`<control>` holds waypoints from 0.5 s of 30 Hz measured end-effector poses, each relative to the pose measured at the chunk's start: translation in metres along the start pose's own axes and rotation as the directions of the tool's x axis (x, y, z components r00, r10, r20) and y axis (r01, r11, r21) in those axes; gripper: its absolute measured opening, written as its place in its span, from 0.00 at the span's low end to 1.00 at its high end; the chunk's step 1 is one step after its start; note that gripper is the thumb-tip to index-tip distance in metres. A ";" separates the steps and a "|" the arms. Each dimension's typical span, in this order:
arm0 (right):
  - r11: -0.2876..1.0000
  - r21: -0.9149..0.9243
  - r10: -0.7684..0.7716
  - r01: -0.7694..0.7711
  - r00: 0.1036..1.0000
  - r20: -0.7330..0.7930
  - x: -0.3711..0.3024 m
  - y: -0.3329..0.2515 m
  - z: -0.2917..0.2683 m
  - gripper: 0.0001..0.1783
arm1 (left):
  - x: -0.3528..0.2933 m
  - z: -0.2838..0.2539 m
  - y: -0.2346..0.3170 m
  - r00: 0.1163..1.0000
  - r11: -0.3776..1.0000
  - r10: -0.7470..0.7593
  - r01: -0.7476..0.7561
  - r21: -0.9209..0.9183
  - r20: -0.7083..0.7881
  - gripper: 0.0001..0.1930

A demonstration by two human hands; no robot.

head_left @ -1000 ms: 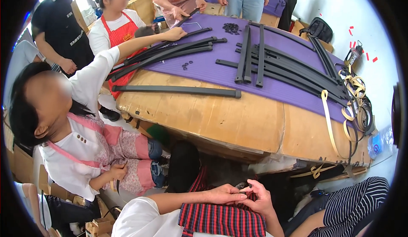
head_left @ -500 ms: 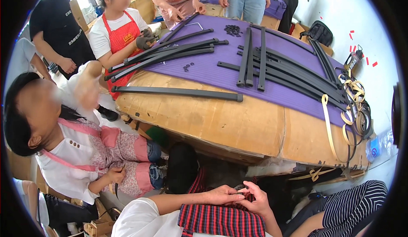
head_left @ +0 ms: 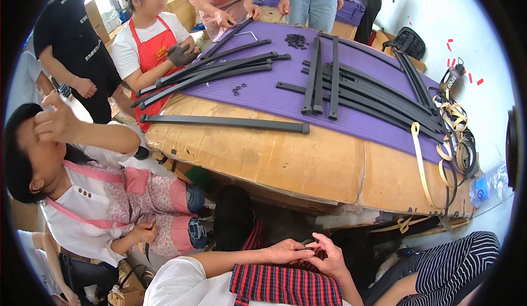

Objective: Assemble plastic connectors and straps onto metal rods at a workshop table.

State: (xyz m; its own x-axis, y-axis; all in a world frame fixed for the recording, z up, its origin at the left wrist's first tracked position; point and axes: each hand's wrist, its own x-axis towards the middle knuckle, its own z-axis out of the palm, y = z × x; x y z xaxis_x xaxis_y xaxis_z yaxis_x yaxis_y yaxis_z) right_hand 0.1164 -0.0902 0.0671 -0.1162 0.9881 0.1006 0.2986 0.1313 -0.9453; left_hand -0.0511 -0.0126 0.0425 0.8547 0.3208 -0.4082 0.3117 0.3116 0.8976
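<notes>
Left hand and right hand meet over the wearer's lap, their thumbs and fingertips pinching a small dark piece between them, its exact shape hidden by the fingers. Just below, toward 7 o'clock, lies red-and-black striped cloth; at 3 o'clock, a black-and-white striped garment covers someone seated close by. Straight ahead at 12 o'clock stretches a worktop of tan cardboard, its far part covered by a ribbed purple mat. Toward 11 o'clock, a single black bar rests on the bare cardboard; beyond it sit a few small black rings and a fan of black bars overhanging the mat's edge. More dark bars lie between 12 and 1 o'clock — some laid across others — with a heap of tiny black parts farther off at 12. Tan strapping loops over the worktop's end between 1 and 2 o'clock. Around the table, co-workers gather: between 9 and 10, a person in a pink floral apron raises one hand near the head; at 11, another in a red apron wears a grey glove.
</notes>
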 end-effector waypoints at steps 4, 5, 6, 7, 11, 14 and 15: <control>1.000 -0.007 0.021 -0.021 1.000 0.007 0.000 -0.003 -0.001 0.30 | 0.000 0.002 0.000 1.000 1.000 -0.012 0.012 0.010 0.001 0.26; 1.000 -0.008 0.020 -0.020 1.000 0.006 0.000 -0.002 -0.001 0.30 | 0.001 0.002 -0.001 1.000 1.000 -0.011 0.011 0.011 0.001 0.26; 1.000 0.002 0.027 -0.027 1.000 0.003 -0.001 -0.001 0.000 0.30 | 0.001 0.001 -0.002 1.000 1.000 -0.009 0.009 0.020 0.007 0.26; 0.999 0.012 0.035 -0.035 0.999 -0.001 -0.002 0.000 0.000 0.31 | 0.002 0.001 -0.004 1.000 1.000 -0.007 0.007 0.029 0.013 0.25; 0.998 -0.040 0.058 -0.057 0.998 0.031 -0.006 0.003 -0.002 0.31 | 0.002 0.005 -0.010 1.000 0.996 0.015 -0.016 0.091 0.011 0.25; 0.994 -0.084 0.067 -0.063 0.997 0.040 -0.009 0.007 -0.001 0.32 | 0.001 0.007 -0.010 0.999 0.998 0.026 -0.024 0.060 -0.024 0.26; 0.995 -0.087 0.043 -0.041 0.999 0.023 -0.010 0.007 0.000 0.31 | 0.000 0.008 -0.009 0.999 0.999 0.030 -0.029 0.035 -0.027 0.25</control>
State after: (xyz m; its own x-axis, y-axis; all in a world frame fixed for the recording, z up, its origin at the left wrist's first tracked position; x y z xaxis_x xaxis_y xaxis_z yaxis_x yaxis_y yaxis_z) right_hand 0.1201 -0.0991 0.0595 -0.1244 0.9908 0.0524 0.3847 0.0969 -0.9179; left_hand -0.0505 -0.0222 0.0356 0.8522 0.3541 -0.3852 0.3009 0.2706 0.9145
